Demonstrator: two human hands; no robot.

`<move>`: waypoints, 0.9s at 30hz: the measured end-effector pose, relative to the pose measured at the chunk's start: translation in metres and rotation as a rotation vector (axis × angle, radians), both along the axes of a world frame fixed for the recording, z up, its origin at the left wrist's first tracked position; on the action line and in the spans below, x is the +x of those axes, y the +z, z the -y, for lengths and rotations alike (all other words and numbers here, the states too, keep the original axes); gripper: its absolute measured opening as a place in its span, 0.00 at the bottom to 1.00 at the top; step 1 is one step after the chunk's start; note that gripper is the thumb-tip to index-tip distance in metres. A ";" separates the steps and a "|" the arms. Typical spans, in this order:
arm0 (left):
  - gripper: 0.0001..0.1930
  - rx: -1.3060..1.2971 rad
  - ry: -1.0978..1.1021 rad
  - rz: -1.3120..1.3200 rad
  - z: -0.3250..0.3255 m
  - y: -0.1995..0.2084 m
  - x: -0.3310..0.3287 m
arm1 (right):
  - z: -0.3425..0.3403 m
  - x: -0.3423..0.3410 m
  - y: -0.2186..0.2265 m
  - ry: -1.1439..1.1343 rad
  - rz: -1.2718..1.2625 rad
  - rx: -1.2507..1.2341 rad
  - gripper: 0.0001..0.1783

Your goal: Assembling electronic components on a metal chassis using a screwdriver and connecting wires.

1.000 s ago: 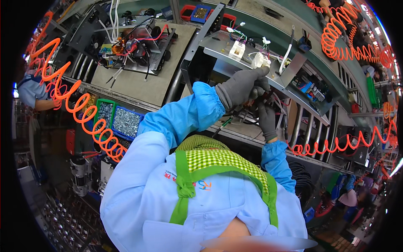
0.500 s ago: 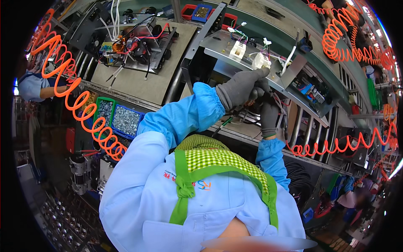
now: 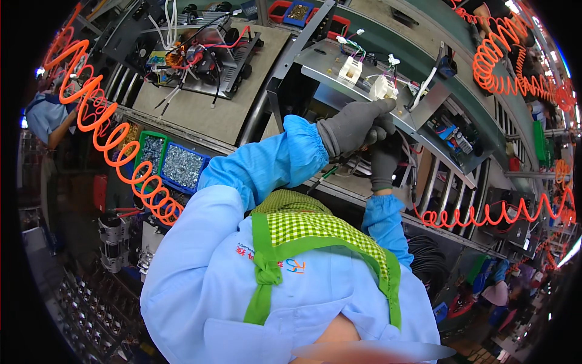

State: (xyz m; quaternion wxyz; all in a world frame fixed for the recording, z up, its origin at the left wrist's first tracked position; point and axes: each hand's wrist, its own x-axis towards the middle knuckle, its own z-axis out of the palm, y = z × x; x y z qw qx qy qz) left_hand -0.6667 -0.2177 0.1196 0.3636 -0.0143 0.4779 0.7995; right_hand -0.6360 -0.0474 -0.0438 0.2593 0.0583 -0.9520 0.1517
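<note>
A grey metal chassis panel (image 3: 330,77) stands tilted in front of me, carrying two white plastic connectors (image 3: 350,70) with thin coloured wires. My gloved left hand (image 3: 351,128) is closed at the panel's near edge, its forefinger tip touching the foot of the right-hand white connector (image 3: 382,88). Its other fingers curl below the edge, so what they grip is hidden. Close under it, my gloved right hand (image 3: 385,162) reaches up from below among cables (image 3: 414,159); its fingers are mostly covered by the left hand and the panel.
On the left, an open unit (image 3: 203,64) with coils and wires rests on a board. Blue (image 3: 183,168) and green (image 3: 151,151) bins hold small metal parts. Orange coiled hoses (image 3: 103,130) hang at both sides. Rollers (image 3: 445,188) run at the right.
The view has shifted slightly, moving the bench a little rightward in it. My right hand and forearm have drawn slightly left, nearer the left hand; the left hand stays by the connector.
</note>
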 end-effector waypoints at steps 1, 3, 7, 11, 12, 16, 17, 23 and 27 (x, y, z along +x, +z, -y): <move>0.17 -0.001 -0.002 0.002 -0.001 -0.003 -0.001 | -0.001 -0.004 -0.008 -0.002 0.002 -0.001 0.15; 0.18 0.011 -0.026 0.007 -0.001 -0.014 -0.003 | -0.005 -0.010 -0.027 -0.074 0.049 0.081 0.15; 0.19 0.049 -0.031 0.031 0.001 -0.017 -0.004 | -0.013 -0.023 -0.047 -0.080 0.071 -0.026 0.14; 0.21 -0.014 0.029 -0.015 0.001 -0.015 0.006 | -0.024 -0.032 -0.054 -0.016 0.215 -0.328 0.19; 0.22 -0.008 0.044 -0.033 0.001 -0.016 0.008 | -0.025 -0.032 -0.057 0.117 0.096 -0.622 0.21; 0.22 -0.048 0.003 -0.049 0.010 -0.015 0.007 | -0.015 -0.023 0.006 -0.062 0.304 0.265 0.25; 0.23 -0.064 -0.008 -0.046 0.010 -0.013 0.009 | -0.017 -0.024 0.002 -0.062 0.305 0.263 0.25; 0.22 -0.100 0.045 0.005 0.013 -0.039 0.021 | -0.026 -0.010 -0.028 0.027 0.285 -0.007 0.23; 0.22 -0.050 -0.030 0.049 0.020 -0.046 0.016 | -0.028 -0.015 -0.049 0.080 0.272 -0.184 0.22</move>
